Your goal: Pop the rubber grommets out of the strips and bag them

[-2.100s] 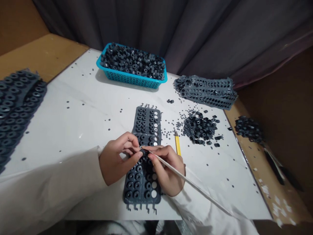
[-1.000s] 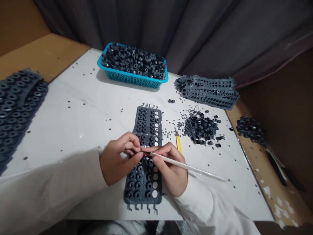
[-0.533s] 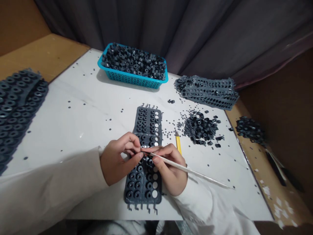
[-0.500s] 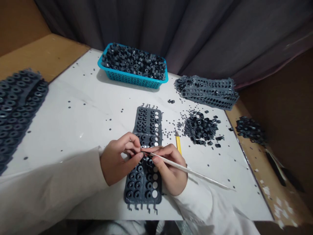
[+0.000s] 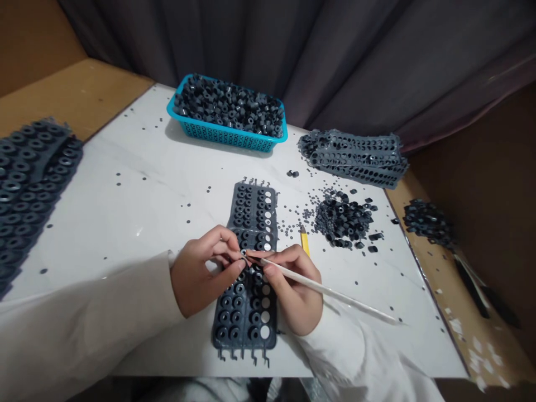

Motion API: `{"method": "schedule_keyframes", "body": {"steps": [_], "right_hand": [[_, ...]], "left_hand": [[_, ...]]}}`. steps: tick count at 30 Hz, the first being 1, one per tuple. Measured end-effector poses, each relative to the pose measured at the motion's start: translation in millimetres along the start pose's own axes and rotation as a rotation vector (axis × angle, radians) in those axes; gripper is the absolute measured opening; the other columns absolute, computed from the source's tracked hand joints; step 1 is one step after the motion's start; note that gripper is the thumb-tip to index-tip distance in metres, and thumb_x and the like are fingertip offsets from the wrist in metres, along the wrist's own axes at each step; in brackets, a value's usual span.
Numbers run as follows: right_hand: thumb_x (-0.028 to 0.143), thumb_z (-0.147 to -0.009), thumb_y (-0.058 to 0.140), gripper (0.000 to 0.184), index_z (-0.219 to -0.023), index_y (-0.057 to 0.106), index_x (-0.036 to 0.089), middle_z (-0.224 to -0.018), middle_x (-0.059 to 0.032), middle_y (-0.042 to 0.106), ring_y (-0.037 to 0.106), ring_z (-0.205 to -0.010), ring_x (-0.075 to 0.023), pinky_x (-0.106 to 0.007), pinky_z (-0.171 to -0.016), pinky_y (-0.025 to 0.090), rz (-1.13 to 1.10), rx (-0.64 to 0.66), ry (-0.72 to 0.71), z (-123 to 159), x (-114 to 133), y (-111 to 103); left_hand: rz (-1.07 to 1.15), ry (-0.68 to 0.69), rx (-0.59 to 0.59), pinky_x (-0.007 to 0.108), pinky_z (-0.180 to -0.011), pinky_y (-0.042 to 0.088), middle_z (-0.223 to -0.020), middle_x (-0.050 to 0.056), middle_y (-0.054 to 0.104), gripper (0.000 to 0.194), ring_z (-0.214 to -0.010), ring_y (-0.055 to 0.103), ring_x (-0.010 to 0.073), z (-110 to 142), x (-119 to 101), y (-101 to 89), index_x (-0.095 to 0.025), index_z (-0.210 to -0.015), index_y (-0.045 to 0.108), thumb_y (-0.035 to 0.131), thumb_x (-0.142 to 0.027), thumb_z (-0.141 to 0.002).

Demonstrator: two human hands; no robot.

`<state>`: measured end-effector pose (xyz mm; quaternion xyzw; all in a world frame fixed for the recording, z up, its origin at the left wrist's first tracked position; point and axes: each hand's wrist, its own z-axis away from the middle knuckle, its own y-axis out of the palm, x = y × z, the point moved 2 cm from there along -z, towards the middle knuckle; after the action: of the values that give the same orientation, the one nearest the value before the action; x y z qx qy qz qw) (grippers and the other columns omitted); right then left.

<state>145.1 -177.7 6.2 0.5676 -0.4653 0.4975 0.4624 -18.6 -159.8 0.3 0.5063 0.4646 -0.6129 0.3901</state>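
l hand [image 5: 205,273]: fingertips pressed together on tiny item [image 5: 243,252], too small to tell, at tip of white stick [image 5: 322,290]. r hand [image 5: 295,290]: pinching stick. both directly above gray holed strip [image 5: 243,341] on table. blue basket [image 5: 221,133] beyond, full of black rings [image 5: 228,106].

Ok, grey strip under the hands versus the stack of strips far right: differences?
The strip lies flat, dark rings in most holes; the stack of strips is piled, its holes looking mostly empty. The strip is under the left hand and right hand; the stack lies untouched. Both are grey and perforated.
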Motion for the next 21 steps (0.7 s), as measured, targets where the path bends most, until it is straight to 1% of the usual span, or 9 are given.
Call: {"method": "schedule_keyframes", "body": {"steps": [2, 5, 11, 17, 21], "right_hand": [[0.022, -0.085, 0.059, 0.006, -0.083, 0.054, 0.021, -0.097, -0.0078, 0.073, 0.069, -0.093, -0.0201, -0.036, -0.08, 0.055, -0.05, -0.006, 0.044, -0.7, 1.5, 0.7], [0.024, -0.085, 0.06, 0.008, -0.081, 0.054, 0.021, -0.098, -0.0084, 0.073, 0.069, -0.095, -0.021, -0.037, -0.082, 0.055, -0.08, 0.003, 0.063, -1.4, 2.7, 1.6], [0.022, -0.084, 0.061, 0.008, -0.081, 0.054, 0.021, -0.099, -0.0082, 0.073, 0.068, -0.097, -0.0212, -0.037, -0.083, 0.054, -0.086, 0.023, 0.046, -0.6, 2.0, 1.4], [0.02, -0.083, 0.061, 0.007, -0.081, 0.055, 0.021, -0.099, -0.0076, 0.073, 0.068, -0.096, -0.0203, -0.036, -0.083, 0.054, -0.089, 0.032, 0.025, 0.4, 2.7, 1.1], [0.021, -0.084, 0.061, 0.006, -0.082, 0.055, 0.022, -0.1, -0.0068, 0.073, 0.068, -0.097, -0.0202, -0.035, -0.082, 0.053, -0.045, 0.029, 0.024, 1.5, 2.5, 0.1]], "left_hand": [[-0.006, -0.002, -0.009, 0.02, -0.056, 0.045, -0.067, -0.002, 0.065, 0.015, -0.058, 0.058, 0.01, 0.4, 0.2, -0.5, -0.019, -0.082, 0.044, 0.057, -0.023, -0.078], [-0.007, -0.002, -0.03, 0.02, -0.055, 0.043, -0.067, -0.002, 0.065, 0.015, -0.058, 0.057, 0.0099, 1.0, -0.8, -0.8, -0.019, -0.082, 0.043, 0.057, -0.024, -0.078], [-0.028, -0.015, -0.066, 0.02, -0.056, 0.044, -0.065, -0.003, 0.063, 0.015, -0.057, 0.057, 0.0098, 2.1, -5.7, 0.3, -0.02, -0.08, 0.044, 0.057, -0.026, -0.078], [-0.026, -0.01, -0.074, 0.02, -0.055, 0.042, -0.064, -0.004, 0.061, 0.014, -0.057, 0.056, 0.0094, 2.6, -6.5, 1.0, -0.02, -0.08, 0.044, 0.057, -0.025, -0.077], [0.011, -0.02, -0.073, 0.019, -0.057, 0.044, -0.068, -0.003, 0.061, 0.014, -0.059, 0.056, 0.0089, 2.9, -6.3, 1.6, -0.019, -0.08, 0.046, 0.057, -0.026, -0.077]]}}
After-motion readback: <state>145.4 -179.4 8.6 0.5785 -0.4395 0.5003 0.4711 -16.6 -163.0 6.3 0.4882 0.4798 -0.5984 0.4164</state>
